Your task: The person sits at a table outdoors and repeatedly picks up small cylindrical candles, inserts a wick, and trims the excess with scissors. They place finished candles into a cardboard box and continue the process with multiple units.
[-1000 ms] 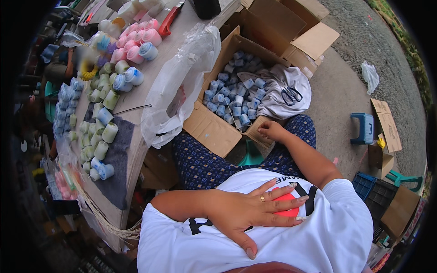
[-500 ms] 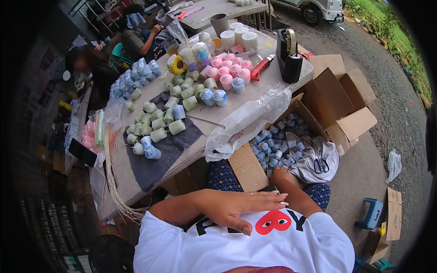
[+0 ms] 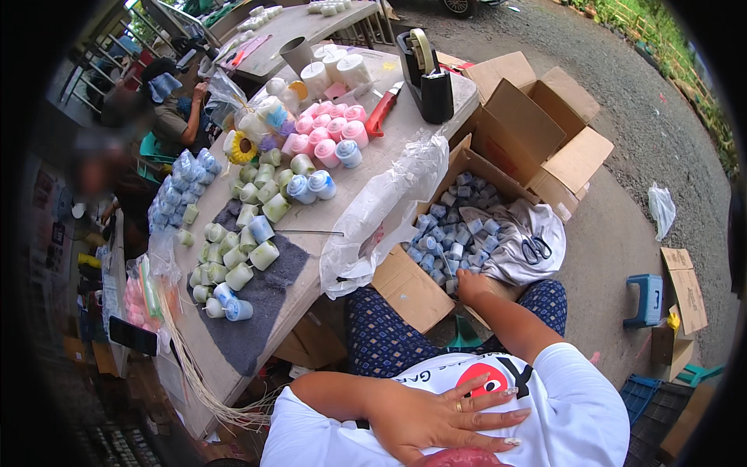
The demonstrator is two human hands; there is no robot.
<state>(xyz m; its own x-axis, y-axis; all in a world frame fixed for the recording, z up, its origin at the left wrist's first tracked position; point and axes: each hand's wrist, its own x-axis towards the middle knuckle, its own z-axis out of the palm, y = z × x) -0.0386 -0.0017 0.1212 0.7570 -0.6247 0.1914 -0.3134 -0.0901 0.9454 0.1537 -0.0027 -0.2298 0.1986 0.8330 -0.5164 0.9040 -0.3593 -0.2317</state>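
My left hand (image 3: 447,416) lies flat against my white shirt, fingers spread, a ring on one finger, holding nothing. My right hand (image 3: 472,288) is lowered to the near edge of an open cardboard box, its fingers curled together. A thin pale strand (image 3: 447,265) shows by those fingertips; what they hold is too small to make out. Many small blue-and-white candles (image 3: 436,237) fill the box beside this hand. A pale cloth (image 3: 513,226) drapes over the box's right side, with dark-handled scissors (image 3: 536,250) on top.
On the table (image 3: 307,233) are green candles (image 3: 233,257) on a dark cloth (image 3: 264,292), pink candles (image 3: 331,132), white candles (image 3: 334,71), a tape dispenser (image 3: 426,78), a red-handled cutter (image 3: 381,109) and plastic wrap (image 3: 381,210). White wicks (image 3: 191,366) hang off its edge. Two people sit at left.
My left hand has gone from hovering, fingers together, to lying spread on my chest. My right hand stays at the box's near edge. The whole view has shifted, with the table now further left.
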